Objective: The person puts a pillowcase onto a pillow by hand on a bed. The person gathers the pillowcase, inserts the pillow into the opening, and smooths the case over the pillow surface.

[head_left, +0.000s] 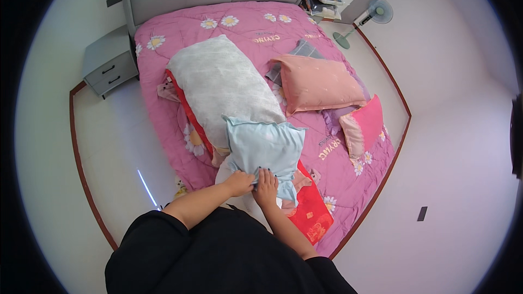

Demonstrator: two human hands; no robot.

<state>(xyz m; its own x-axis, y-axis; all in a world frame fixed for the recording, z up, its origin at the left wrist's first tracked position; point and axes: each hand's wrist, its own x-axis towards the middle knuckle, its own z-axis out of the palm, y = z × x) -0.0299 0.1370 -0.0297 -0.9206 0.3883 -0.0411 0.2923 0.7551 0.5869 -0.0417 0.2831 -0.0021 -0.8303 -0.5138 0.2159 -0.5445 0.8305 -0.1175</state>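
Observation:
In front of my body lies a light blue pillowcase (265, 144) with ruffled edges, its near end bunched up. My left hand (240, 183) is closed on that near edge. Close beside it, my right hand (266, 188) grips the same edge with its fingers laid over the top of the cloth; its thumb is hidden. White material (223, 174) shows below the case, next to my left hand. Beyond the blue case rests a large pale grey pillow (226, 81), which the case's far left corner overlaps.
A pink flowered quilt (158, 106) covers the bed. Right of centre lie a peach pillow (321, 84), a grey checked cloth (305, 50) and a pink cushion (368, 122). Red fabric (313, 209) is near my right forearm. A nightstand (110, 62) stands left, a fan (379, 11) far right.

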